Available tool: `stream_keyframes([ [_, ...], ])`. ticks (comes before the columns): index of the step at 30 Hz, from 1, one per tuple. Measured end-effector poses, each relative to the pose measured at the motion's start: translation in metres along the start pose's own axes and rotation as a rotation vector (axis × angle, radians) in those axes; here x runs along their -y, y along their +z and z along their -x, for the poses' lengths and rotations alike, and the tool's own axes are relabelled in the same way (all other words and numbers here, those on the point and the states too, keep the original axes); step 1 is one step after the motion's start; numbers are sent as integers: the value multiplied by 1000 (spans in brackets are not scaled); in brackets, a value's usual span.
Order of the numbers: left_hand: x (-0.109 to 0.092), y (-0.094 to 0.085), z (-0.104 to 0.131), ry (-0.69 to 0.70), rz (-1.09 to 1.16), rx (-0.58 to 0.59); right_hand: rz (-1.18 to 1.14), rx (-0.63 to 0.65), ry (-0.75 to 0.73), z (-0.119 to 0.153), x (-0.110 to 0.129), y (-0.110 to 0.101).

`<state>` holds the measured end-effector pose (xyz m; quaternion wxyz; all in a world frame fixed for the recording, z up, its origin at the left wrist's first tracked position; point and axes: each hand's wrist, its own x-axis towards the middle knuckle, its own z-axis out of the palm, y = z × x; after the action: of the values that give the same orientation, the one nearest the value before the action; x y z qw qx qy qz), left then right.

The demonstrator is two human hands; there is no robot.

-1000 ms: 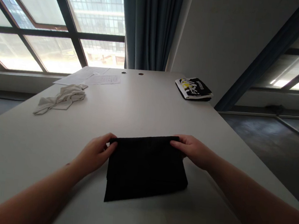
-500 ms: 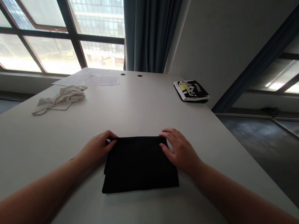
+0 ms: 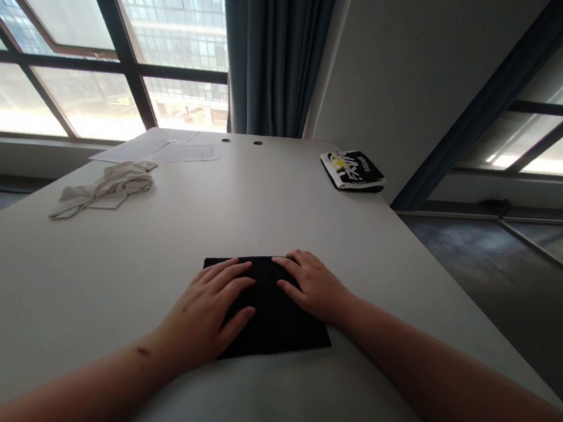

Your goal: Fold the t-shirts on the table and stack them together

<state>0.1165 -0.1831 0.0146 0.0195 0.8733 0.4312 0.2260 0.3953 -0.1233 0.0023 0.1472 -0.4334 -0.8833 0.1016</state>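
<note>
A black folded cloth lies flat on the white table in front of me, roughly rectangular. My left hand rests palm down over its left part, fingers spread and pointing to the far right. On the far right part of the cloth lies my right hand, its fingers apart and stretched towards the middle. Neither hand grips the fabric. The cloth's left edge is mostly hidden under my left hand.
A crumpled off-white cloth lies at the left of the table. Printed paper sheets are at the far left. A folded black, white and yellow fabric item sits near the far right edge.
My left hand has left the cloth's far left corner and now lies flat on top of it. My right hand has shifted left, further onto the cloth. The view has turned slightly right.
</note>
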Motion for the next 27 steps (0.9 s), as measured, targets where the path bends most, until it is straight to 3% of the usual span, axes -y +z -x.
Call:
stream_keyframes([
  [3,-1,18,6,25,-99,80,-48,-43,-18,-1,-2,-1],
  [7,18,32,6,-62,-151,131,-48,-27,26,-2,-12,5],
  [14,31,24,-1,-251,-136,206,-37,98,102,-1,-25,13],
  [20,37,14,-3,-235,-127,185,-97,18,86,0,-31,13],
  [23,30,10,-8,-193,-164,136,-174,-49,70,-2,-33,11],
  [27,5,16,-32,-106,-220,106,-285,-85,29,-4,-33,9],
])
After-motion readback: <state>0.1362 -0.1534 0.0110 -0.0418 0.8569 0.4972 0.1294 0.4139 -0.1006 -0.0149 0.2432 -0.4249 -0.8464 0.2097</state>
